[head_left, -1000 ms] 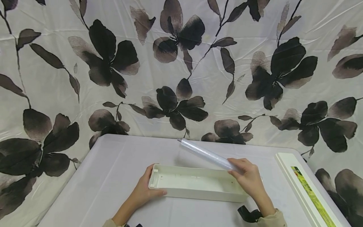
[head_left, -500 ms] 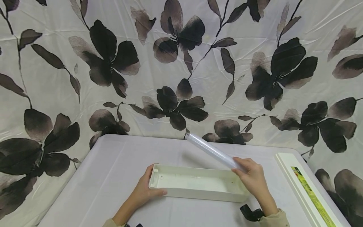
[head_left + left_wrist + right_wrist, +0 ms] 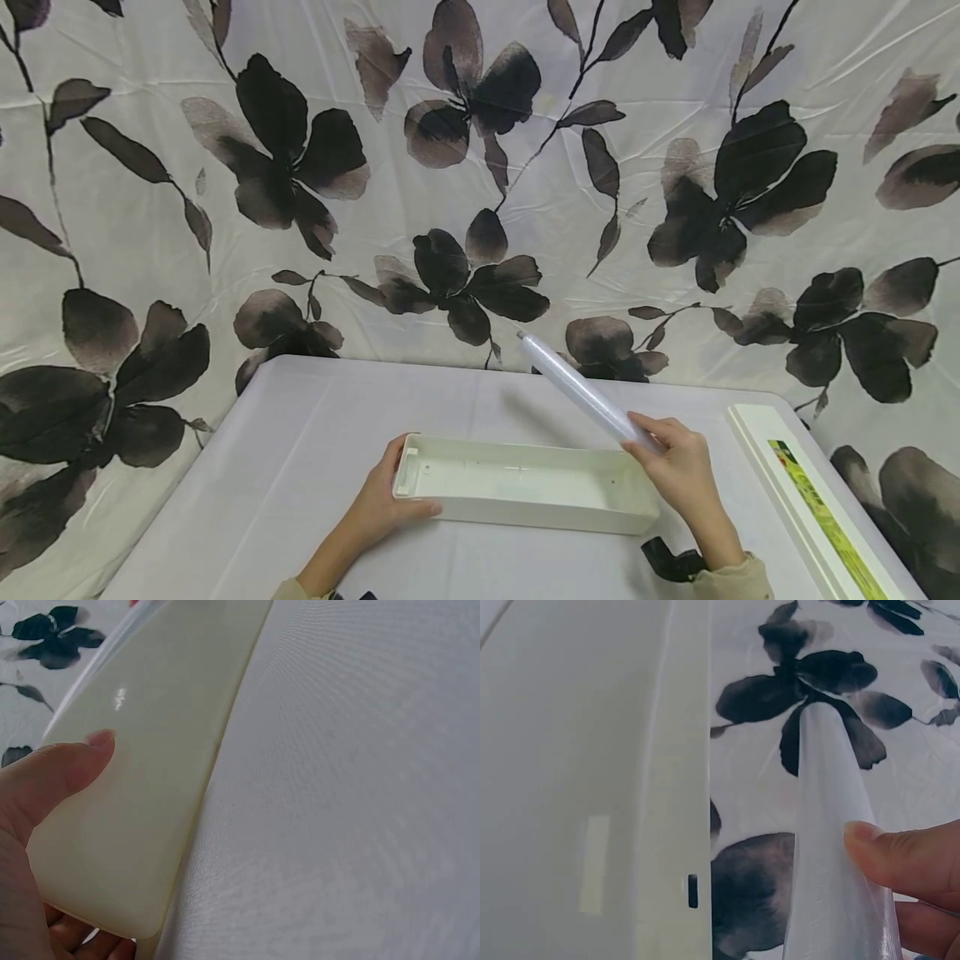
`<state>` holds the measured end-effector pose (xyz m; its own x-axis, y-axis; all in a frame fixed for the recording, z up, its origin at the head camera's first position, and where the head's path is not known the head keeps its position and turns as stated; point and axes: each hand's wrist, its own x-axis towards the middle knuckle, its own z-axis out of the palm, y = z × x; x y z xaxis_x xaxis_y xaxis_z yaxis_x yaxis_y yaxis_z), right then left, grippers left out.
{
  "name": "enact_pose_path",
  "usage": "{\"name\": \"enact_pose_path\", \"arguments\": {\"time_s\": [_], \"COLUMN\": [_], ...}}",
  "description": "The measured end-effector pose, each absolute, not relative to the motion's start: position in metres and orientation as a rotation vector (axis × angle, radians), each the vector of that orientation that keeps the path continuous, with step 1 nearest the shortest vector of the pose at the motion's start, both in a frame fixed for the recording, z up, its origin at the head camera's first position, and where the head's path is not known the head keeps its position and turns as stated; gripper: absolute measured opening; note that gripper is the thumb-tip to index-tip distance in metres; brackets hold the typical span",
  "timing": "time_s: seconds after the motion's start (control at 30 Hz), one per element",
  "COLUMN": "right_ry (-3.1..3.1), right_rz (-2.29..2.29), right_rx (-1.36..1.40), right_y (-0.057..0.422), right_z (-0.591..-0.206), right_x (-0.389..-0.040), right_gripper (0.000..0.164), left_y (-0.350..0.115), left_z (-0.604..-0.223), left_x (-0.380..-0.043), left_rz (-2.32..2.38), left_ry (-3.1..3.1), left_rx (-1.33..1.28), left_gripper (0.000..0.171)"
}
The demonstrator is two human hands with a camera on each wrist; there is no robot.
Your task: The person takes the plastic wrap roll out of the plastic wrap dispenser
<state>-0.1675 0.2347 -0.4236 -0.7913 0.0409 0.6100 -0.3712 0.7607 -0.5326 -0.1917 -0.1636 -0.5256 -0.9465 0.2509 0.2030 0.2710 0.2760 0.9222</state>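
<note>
A long, pale, open-topped plastic box [image 3: 540, 522] rests on the table, its bare inside facing up. My left hand [image 3: 381, 496] grips the box's left end; in the left wrist view the thumb [image 3: 79, 769] lies along the front wall and the fingers bend round the end. A roll of clear plastic film [image 3: 573, 385] is in my right hand [image 3: 678, 462], pinched near its lower end. It slants above and behind the box, far end raised to the left. In the right wrist view the thumb [image 3: 889, 851] presses on the film roll [image 3: 832, 847].
A long white piece with a yellow label strip [image 3: 825, 521] lies along the right side of the table. Behind the white-covered table [image 3: 337, 400] hangs a flowered cloth [image 3: 570, 208]. A black mount [image 3: 671, 560] sits at my right wrist.
My right hand has shifted slightly to the right with the film roll, whose far end has swung right and risen. The box and my left hand have stayed put.
</note>
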Motion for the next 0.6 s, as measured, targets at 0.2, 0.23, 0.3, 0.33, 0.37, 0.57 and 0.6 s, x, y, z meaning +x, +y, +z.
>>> {"name": "enact_pose_path", "arguments": {"time_s": [0.2, 0.23, 0.3, 0.33, 0.37, 0.57, 0.6], "right_ry": [-2.335, -2.333, -2.322, -2.314, -2.307, -2.275, -2.271], "right_rz": [0.866, 0.865, 0.86, 0.859, 0.855, 0.843, 0.843], "right_rx": [0.227, 0.225, 0.223, 0.222, 0.22, 0.197, 0.193], "right_y": [0.237, 0.238, 0.24, 0.241, 0.241, 0.244, 0.245], "right_z": [-0.42, -0.42, -0.42, -0.42, -0.42, -0.416, -0.415], "right_x": [-0.166, -0.167, -0.167, -0.167, -0.166, -0.164, -0.164], "right_gripper": [0.04, 0.04, 0.04, 0.04, 0.039, 0.04, 0.04], "left_y": [-0.164, -0.165, -0.165, -0.165, -0.164, -0.163, -0.163], "left_z": [-0.526, -0.526, -0.526, -0.527, -0.527, -0.527, -0.527], "left_x": [-0.192, -0.192, -0.192, -0.192, -0.192, -0.192, -0.192], "left_rz": [-1.813, -1.812, -1.817, -1.819, -1.821, -1.827, -1.827], "left_ry": [-2.503, -2.501, -2.498, -2.497, -2.495, -2.493, -2.493], "left_rx": [-0.497, -0.501, -0.495, -0.493, -0.492, -0.48, -0.479], "left_gripper": [0.103, 0.103, 0.104, 0.104, 0.105, 0.106, 0.106]}}
